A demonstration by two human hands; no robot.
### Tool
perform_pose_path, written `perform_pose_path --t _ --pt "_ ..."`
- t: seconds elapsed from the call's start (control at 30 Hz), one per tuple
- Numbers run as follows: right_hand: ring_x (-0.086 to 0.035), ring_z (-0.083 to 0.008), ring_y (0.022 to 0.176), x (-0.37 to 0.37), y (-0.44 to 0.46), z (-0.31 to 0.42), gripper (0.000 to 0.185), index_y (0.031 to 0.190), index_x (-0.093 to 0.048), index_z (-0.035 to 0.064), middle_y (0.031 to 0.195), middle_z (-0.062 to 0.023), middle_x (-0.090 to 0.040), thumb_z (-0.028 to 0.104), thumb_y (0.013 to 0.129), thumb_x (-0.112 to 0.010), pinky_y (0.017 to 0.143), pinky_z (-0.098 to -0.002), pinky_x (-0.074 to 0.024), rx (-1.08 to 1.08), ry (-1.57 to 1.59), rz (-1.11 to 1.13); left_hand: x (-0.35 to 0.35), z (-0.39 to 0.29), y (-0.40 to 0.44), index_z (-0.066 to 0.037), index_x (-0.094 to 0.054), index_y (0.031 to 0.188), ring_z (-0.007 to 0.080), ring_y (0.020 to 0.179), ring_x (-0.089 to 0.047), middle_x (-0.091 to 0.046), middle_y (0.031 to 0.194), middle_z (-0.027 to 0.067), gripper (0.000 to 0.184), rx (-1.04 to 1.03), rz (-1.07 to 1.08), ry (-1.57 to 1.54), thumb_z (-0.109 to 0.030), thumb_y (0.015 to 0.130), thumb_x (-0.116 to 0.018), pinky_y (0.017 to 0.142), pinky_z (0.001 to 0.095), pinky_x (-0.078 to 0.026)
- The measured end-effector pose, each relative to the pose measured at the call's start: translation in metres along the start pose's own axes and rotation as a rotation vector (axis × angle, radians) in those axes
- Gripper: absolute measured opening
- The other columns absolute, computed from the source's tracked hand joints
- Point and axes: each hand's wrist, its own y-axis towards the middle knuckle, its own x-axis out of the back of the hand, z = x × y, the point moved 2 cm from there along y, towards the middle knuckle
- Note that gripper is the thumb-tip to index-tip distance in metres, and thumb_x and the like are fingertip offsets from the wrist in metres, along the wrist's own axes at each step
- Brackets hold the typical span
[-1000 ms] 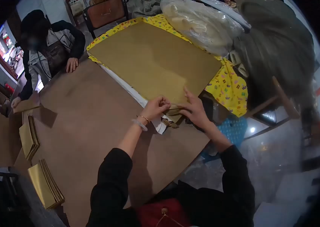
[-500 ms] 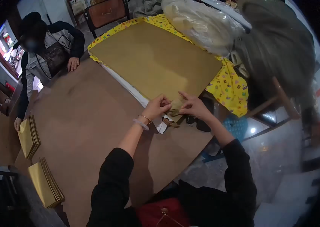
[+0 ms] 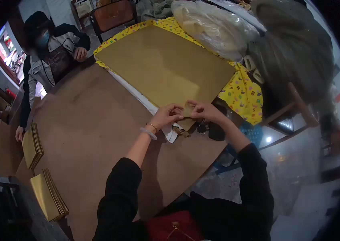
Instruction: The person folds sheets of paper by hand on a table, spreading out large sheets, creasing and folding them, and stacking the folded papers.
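Small gold piece (image 3: 186,110), held between both hands above the near corner of a broad tan panel (image 3: 162,56) at the right-hand part of the brown worktop (image 3: 97,132). The left hand (image 3: 169,115) has its thumb and fingertips drawn narrow on the piece's left side; the right hand (image 3: 206,111) pinches its right side in like manner. The step in hand is judged to be fine fingertip handling, possibly folding or smoothing; the next move calls for light, matched pressure from both pinches, so that the piece neither creases askew nor slips.

Orientation: one broad face of the piece is turned up toward the viewer. The visible part seems to run from the worktop's near side toward the panel's interior, but the fingers cover the margins, so the true long axis cannot be told; no distinct leading end shows.

Surroundings: a white strip (image 3: 137,94) follows the panel's left edge, and brown scraps (image 3: 182,132) lie just beside its near corner. A dark object (image 3: 217,131) lies to the right, toward the worktop's right edge. Two gold stacks (image 3: 48,197) stand along the left edge; a co-worker's hand (image 3: 19,133) is beside the farther one.
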Motion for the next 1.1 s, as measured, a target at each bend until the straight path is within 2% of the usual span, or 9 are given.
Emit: perform_pose_path --t 0.13,0.2,0.43,0.5,0.63,0.7,0.9,1.0,1.1 --pt "-0.057 -0.0249 0.111 -0.006 0.007 -0.014 0.021 0.084 -0.066 -0.0003 0.137 -0.0233 -0.045 0.019 0.079 -0.072 0.082 -0.0309 -0.0458 0.079 -0.022 -0.083 -0.002 0.007 0.0 0.0 -0.055 0.117 0.0065 0.078 -0.06 -0.066 0.088 0.0011 0.035 -0.058 -0.012 -0.01 -0.012 0.086 -0.068 0.062 0.0199 -0.046" --pt "-0.062 -0.0214 0.1 -0.011 0.008 -0.013 0.02 0.085 -0.062 -0.0005 0.13 -0.0199 -0.053 0.019 0.084 -0.066 0.078 -0.0311 -0.0495 0.346 -0.21 -0.199 -0.002 0.011 0.001 0.0 -0.056 0.115 0.0068 0.078 -0.061 -0.067 0.09 0.0021 0.034 -0.129 -0.011 -0.051 -0.015 0.087 -0.067 0.06 0.0197 -0.045" --pt "-0.063 -0.0305 0.095 -0.027 0.004 -0.015 0.016 0.087 -0.063 0.0004 0.12 -0.0142 -0.061 0.016 0.082 -0.066 0.083 -0.0376 -0.0477 0.277 -0.381 -0.362 -0.002 0.017 -0.004 0.003 -0.061 0.103 0.0092 0.083 -0.063 -0.067 0.092 0.0037 0.019 0.007 -0.098 -0.034 -0.003 0.085 -0.064 0.069 0.0229 -0.051" --pt "-0.062 -0.0299 0.091 -0.029 -0.003 -0.006 0.015 0.088 -0.064 0.002 0.109 -0.0115 -0.065 0.014 0.079 -0.068 0.083 -0.0383 -0.0462 0.449 -0.431 -0.528 -0.003 0.016 -0.005 0.001 -0.063 0.099 0.0079 0.079 -0.062 -0.066 0.089 0.002 0.016 0.018 -0.095 -0.076 -0.005 0.085 -0.065 0.068 0.0226 -0.051" --pt "-0.061 -0.0289 0.089 -0.032 -0.021 0.007 0.018 0.088 -0.066 0.005 0.094 -0.0106 -0.066 0.015 0.075 -0.07 0.083 -0.0391 -0.0431 0.462 -0.676 -0.628 -0.002 0.02 -0.003 0.0 -0.063 0.098 0.0062 0.078 -0.059 -0.065 0.085 0.0003 0.019 -0.055 -0.036 -0.052 -0.009 0.083 -0.068 0.069 0.0224 -0.049" --pt "-0.057 -0.0301 0.089 -0.03 -0.021 -0.003 0.016 0.085 -0.067 0.0081 0.081 -0.009 -0.064 0.022 0.078 -0.069 0.084 -0.0404 -0.0384 0.372 -0.735 -0.502 -0.006 0.019 -0.005 0.0 -0.063 0.099 0.007 0.08 -0.06 -0.065 0.087 0.001 0.02 -0.099 -0.029 -0.077 -0.01 0.082 -0.068 0.071 0.023 -0.049" --pt "-0.058 -0.0276 0.087 -0.026 -0.022 0.022 0.015 0.086 -0.067 0.009 0.084 -0.0083 -0.064 0.017 0.074 -0.069 0.085 -0.0405 -0.039 0.545 -0.817 -0.636 -0.007 0.01 0.004 -0.005 -0.066 0.105 0.0178 0.099 -0.062 -0.067 0.108 0.0085 0.02 -0.371 -0.184 0.219 -0.007 0.086 -0.061 0.085 0.0279 -0.048" --pt "-0.059 -0.0246 0.09 -0.024 -0.035 0.039 0.014 0.087 -0.068 0.0102 0.089 -0.0057 -0.066 0.016 0.074 -0.07 0.09 -0.0397 -0.0378 0.612 -0.795 -0.72 -0.011 -0.039 -0.019 -0.004 -0.066 0.109 0.021 0.117 -0.055 -0.065 0.116 0.0061 0.035 -0.489 -0.222 0.513 0.01 0.08 -0.051 0.105 0.0348 -0.036" --pt "-0.058 -0.0223 0.102 -0.033 -0.063 0.059 0.031 0.103 -0.065 0.0112 0.105 -0.0046 -0.065 0.017 0.074 -0.071 0.098 -0.0388 -0.034 0.754 -0.862 -0.834 -0.007 -0.058 -0.035 -0.008 -0.066 0.108 0.0219 0.118 -0.055 -0.065 0.115 0.006 0.042 -0.541 -0.308 0.561 0.012 0.076 -0.052 0.108 0.039 -0.032"
